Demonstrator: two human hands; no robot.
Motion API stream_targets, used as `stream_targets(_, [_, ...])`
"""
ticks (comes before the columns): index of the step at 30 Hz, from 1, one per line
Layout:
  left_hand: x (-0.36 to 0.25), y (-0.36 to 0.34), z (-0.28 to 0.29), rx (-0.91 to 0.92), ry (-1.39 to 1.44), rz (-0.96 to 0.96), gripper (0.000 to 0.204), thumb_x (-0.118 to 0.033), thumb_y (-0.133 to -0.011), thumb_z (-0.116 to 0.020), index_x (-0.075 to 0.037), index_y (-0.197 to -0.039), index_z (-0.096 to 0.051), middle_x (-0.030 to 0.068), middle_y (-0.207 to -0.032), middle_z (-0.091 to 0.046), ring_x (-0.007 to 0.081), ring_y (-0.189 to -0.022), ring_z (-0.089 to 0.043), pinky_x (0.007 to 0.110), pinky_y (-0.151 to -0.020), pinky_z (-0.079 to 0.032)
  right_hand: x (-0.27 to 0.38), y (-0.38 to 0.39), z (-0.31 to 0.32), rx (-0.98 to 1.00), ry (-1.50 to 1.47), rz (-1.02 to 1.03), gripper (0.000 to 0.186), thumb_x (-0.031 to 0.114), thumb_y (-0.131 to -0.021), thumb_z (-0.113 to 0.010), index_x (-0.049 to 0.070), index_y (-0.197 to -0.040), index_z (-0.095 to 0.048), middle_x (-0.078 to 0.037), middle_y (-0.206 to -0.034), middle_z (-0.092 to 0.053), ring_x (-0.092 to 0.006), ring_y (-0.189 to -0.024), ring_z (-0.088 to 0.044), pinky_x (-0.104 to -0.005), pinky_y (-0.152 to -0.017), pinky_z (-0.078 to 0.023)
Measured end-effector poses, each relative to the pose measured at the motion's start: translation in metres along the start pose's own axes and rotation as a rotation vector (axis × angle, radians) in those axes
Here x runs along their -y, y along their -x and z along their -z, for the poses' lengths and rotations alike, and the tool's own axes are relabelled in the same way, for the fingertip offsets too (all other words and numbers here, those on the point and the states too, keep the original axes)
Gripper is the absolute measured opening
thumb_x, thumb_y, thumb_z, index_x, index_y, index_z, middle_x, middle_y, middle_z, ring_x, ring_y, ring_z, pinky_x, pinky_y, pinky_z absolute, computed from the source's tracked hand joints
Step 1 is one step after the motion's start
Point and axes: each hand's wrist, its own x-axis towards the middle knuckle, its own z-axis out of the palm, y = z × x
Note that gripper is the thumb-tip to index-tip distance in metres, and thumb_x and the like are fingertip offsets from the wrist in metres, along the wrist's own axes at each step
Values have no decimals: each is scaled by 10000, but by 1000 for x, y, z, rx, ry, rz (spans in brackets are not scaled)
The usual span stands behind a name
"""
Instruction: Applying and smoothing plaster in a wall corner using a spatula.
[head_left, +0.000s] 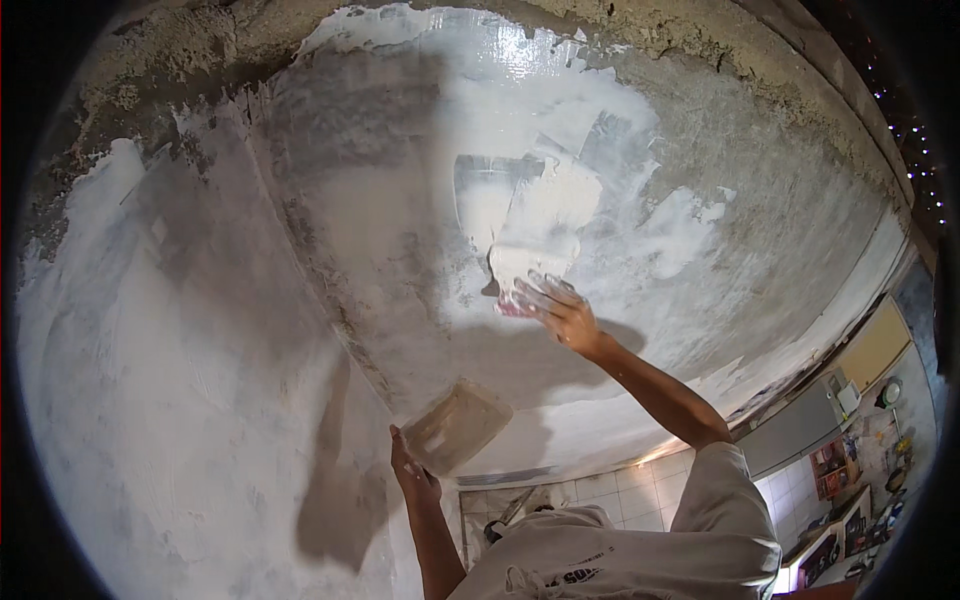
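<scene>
One head view: your right hand (560, 308) clasps a mostly hidden reddish tool (512, 306) at the wall (370, 200), white coat (555, 205) across its middle, grey stretches (800, 225) seemingly unfinished, while your left hand (412, 468) holds a translucent tub (460, 425).

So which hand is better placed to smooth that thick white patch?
Probably the right hand: it's at the white patch's lower edge, gripping a reddish tool, while the left hand holds a pale container.
</scene>
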Motion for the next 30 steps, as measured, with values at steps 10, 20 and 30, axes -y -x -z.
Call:
stream_targets(10, [-22, 8, -14, 25, 36, 97, 526, -465, -968, -389, -8, -1216, -468, 125, -1137, -546, 247, -1094, -528, 379, -939, -439, -39, -66, 48, -839, -9, -447, 309, 25, -886, -479, -63, -1166, -579, -236, -1127, -620, -333, -890, -669, -370, -764, -537])
stream_targets(20, [0, -5, 17, 82, -48, -47, 593, -463, -969, -389, 6, -1331, -366, 131, -1253, -479, 256, -1167, -481, 380, -991, -408, 55, -33, -68, -182, -10, -236, 621, -14, -697, -561, 121, -1301, -514, -76, -1391, -461, -286, -1292, -427, -400, -985, -433])
stream_targets(30, [-12, -5, 43, 42, -10, 78, 599, -464, -971, -381, -2, -1351, -356, 144, -1338, -431, 266, -1225, -446, 395, -1026, -377, 32, -64, 9, -863, -382, -345, 225, -51, -839, -467, -40, -997, -627, -274, -1097, -614, -341, -1035, -619, -379, -911, -474])
